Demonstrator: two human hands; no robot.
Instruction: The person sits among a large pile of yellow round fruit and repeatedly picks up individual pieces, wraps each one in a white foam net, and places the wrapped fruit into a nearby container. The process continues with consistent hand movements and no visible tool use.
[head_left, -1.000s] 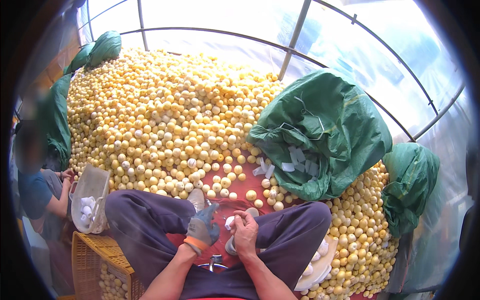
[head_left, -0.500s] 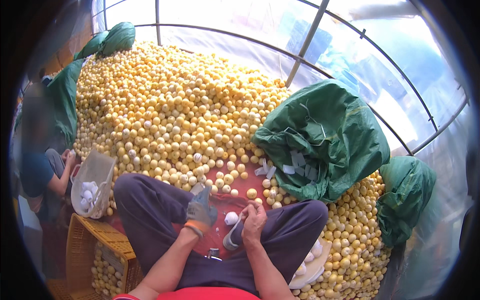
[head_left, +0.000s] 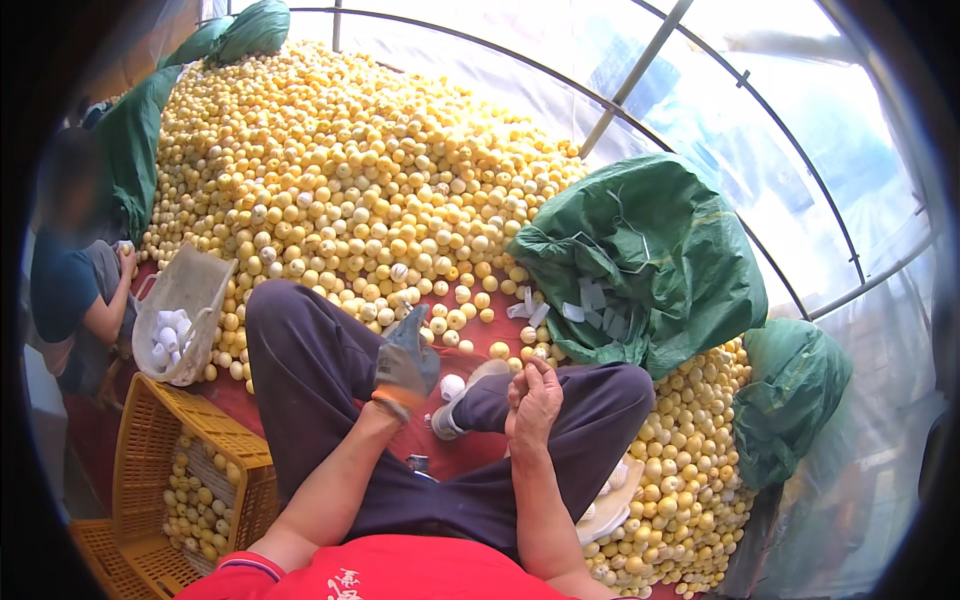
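My left hand (head_left: 405,355), in a grey glove with an orange cuff, is raised by my left knee, fingers loosely apart with no held object visible. My bare right hand (head_left: 532,400) is closed by my right leg, thumb and fingers pinched; what they hold, if anything, is hidden. Between them a white ribbed ball (head_left: 451,386), apparently a fruit in a foam net, rests beside my shoe (head_left: 448,423). A heap of round yellow fruit (head_left: 350,170) lies in front of me on a red sheet (head_left: 480,337), continuing down my right side.
Another person (head_left: 80,300) sits at left beside a whitish basket (head_left: 205,310) of white pieces. Orange crates (head_left: 140,440), one holding fruit, are at lower left. A green sack (head_left: 670,260) with white pieces lies at right, another (head_left: 785,400) behind it, by a plastic wall.
Both hands have moved up in view, along with my legs and surroundings, as the view shifted. The white ball, earlier at my right fingers, now lies apart from them on the ground.
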